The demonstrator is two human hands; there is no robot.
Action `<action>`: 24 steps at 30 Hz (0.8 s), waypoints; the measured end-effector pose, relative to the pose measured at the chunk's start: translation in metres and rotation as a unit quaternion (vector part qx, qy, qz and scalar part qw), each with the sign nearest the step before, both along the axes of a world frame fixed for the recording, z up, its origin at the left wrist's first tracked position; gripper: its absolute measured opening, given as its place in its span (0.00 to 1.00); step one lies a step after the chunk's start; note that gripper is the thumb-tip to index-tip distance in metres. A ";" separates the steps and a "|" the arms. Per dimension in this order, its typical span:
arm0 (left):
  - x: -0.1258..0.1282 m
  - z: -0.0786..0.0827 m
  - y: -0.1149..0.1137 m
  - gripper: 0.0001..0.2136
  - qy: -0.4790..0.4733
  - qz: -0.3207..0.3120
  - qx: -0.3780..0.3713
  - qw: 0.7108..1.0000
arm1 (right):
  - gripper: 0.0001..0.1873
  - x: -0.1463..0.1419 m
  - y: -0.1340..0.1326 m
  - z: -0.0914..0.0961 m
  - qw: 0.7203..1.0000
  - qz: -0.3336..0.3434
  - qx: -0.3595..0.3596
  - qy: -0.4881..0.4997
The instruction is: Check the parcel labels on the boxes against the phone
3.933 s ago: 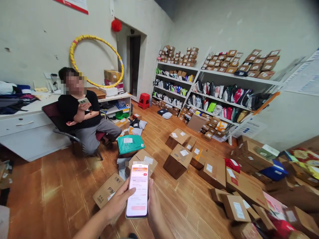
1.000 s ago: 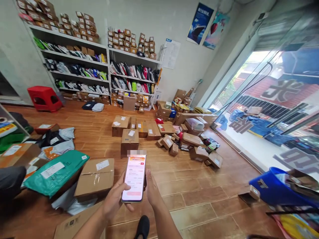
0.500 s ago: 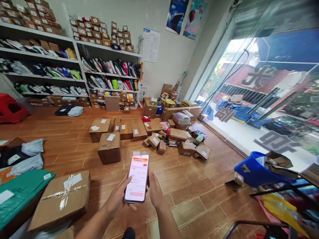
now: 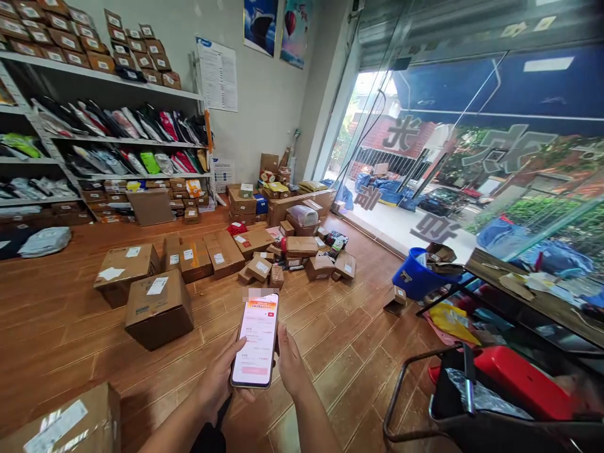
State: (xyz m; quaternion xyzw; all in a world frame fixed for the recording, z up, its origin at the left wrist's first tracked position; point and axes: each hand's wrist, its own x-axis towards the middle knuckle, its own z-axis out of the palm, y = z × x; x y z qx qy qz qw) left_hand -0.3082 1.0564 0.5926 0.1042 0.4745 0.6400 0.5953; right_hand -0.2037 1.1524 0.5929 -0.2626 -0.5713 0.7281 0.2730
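Note:
A smartphone (image 4: 255, 343) with a lit screen of white, pink and orange is held upright in front of me. My left hand (image 4: 218, 371) grips it from the left, the thumb lying over the screen's left edge and the fingers underneath. Along the phone's right edge rests my right hand (image 4: 289, 362), thumb raised beside it and fingers partly hidden behind. The screen's text is too small to read. Beyond the phone, cardboard boxes (image 4: 159, 311) and small parcels (image 4: 260, 267) lie on the wooden floor.
Shelves (image 4: 136, 141) full of parcels line the left wall. A taped carton (image 4: 101, 421) sits at the lower left. On the right are a blue bin (image 4: 410, 277), a dark-framed table (image 4: 523, 296) and a chair (image 4: 401, 384) with a red item. Glass doors (image 4: 425, 170) stand behind.
My view has swung to the right: shelves and boxes shift left, and the table and chair show more fully. Both hands keep the phone in nearly the same place.

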 end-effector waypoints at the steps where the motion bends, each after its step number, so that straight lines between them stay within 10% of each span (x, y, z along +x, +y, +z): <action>1: -0.006 -0.001 0.006 0.40 -0.002 -0.007 0.007 1.000 | 0.38 -0.004 0.005 0.000 1.000 -0.004 0.001 -0.006; 19: -0.147 -0.003 0.126 0.48 0.004 -0.146 0.035 0.989 | 0.39 -0.126 0.107 -0.017 0.991 -0.124 -0.034 -0.036; 24: -0.163 -0.006 0.142 0.41 -0.015 -0.189 0.046 0.981 | 0.24 -0.125 0.121 -0.018 0.990 -0.142 0.021 -0.004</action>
